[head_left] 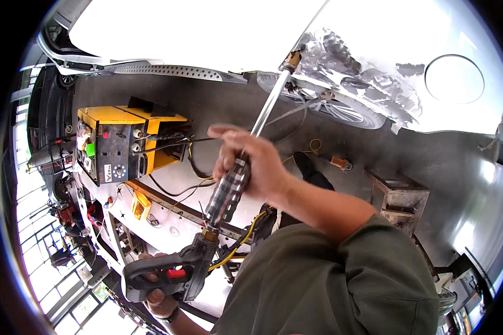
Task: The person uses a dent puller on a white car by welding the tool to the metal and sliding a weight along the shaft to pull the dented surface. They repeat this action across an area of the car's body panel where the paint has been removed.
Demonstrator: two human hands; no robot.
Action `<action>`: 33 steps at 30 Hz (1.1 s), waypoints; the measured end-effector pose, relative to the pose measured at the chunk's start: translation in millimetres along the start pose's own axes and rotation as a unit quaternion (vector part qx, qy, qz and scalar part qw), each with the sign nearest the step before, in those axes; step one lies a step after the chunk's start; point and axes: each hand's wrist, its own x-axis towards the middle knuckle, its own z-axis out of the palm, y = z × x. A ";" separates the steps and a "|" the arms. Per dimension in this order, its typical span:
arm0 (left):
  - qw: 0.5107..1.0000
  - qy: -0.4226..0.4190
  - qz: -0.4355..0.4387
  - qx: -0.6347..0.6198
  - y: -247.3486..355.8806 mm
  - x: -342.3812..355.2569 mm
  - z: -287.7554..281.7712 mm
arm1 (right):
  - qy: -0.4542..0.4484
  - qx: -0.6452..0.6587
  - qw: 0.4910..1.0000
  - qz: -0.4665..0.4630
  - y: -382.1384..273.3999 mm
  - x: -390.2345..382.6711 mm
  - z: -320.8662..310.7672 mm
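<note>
My left hand (pixel 161 302) is closed round the black pistol grip of a slide-hammer dent puller (pixel 197 267) with a red trigger. My right hand (pixel 258 167), slightly blurred, wraps the upper end of its ribbed metal sliding weight (pixel 224 198). From there the bright shaft (pixel 269 106) slants up and away to a brass-coloured chuck (pixel 291 60). A thin rod runs on from the chuck across the white car body (pixel 207 30). Beside the chuck, a patch of scraped grey paint (pixel 332 56) covers the panel above the wheel (pixel 341 109). Whether the rod touches the panel I cannot tell.
A yellow welding machine (pixel 114 116) stands at left, with black cables running from it. On the white bench is a yellow plastic item (pixel 141 205). An orange grinder (pixel 339 162) lies on the floor near a worn metal stool (pixel 399 195). A yellow hose (pixel 237 244) passes beside the puller.
</note>
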 end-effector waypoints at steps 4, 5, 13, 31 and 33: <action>1.000 0.023 -0.008 0.003 -5.6 -3.0 -1.9 | 0.027 0.002 0.994 -0.107 -55.4 40.6 -30.0; 0.999 0.027 -0.012 0.015 -7.5 -3.4 -4.0 | 0.037 0.032 0.988 -0.143 -58.6 46.7 -34.3; 0.998 -0.015 -0.032 -0.045 -8.2 -25.9 -71.8 | 0.072 0.054 0.990 0.106 74.9 -30.5 2.6; 0.994 0.039 -0.039 -0.093 -31.9 -13.5 4.0 | 0.034 -0.009 0.998 0.052 11.8 -7.6 -10.8; 0.994 0.038 -0.045 -0.091 -29.3 -13.8 6.0 | 0.043 -0.012 0.997 0.055 10.7 -8.5 -9.8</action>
